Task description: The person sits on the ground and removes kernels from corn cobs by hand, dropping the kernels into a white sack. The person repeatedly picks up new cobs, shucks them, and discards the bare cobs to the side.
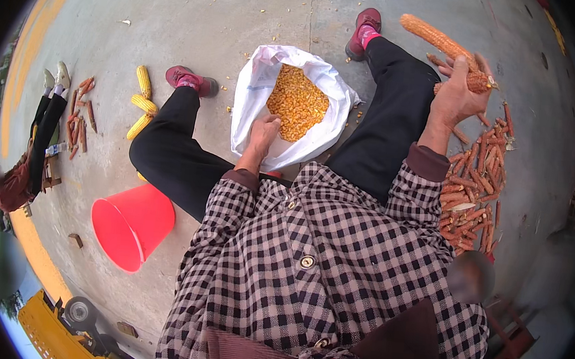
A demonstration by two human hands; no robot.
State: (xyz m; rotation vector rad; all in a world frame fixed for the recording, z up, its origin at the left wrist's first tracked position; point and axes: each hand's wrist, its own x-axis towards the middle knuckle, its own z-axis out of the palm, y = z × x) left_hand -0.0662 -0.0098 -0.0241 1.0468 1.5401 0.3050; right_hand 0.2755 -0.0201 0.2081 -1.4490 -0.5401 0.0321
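Note:
My right hand [457,91] is raised beside my right knee, closed around a long, stripped corn cob [435,37] that points up and to the left. A second, redder cob [477,82] shows in the same grasp, partly covered by the fingers. Between my legs stands a white woven sack [252,83] with its mouth spread wide. Loose yellow corn kernels [296,101] fill what can be seen of its inside. At the sack's near left rim is my left hand [263,136], fingers curled over the kernels; whether they hold anything is hidden.
Bare cobs [474,181] lie heaped on the concrete to my right. Several unshelled ears [144,105] lie near my left foot, with a tipped red bucket [134,223] behind them. Another person [25,169] sits far left beside more cobs [79,122]. A yellow vehicle [53,328] stands lower left.

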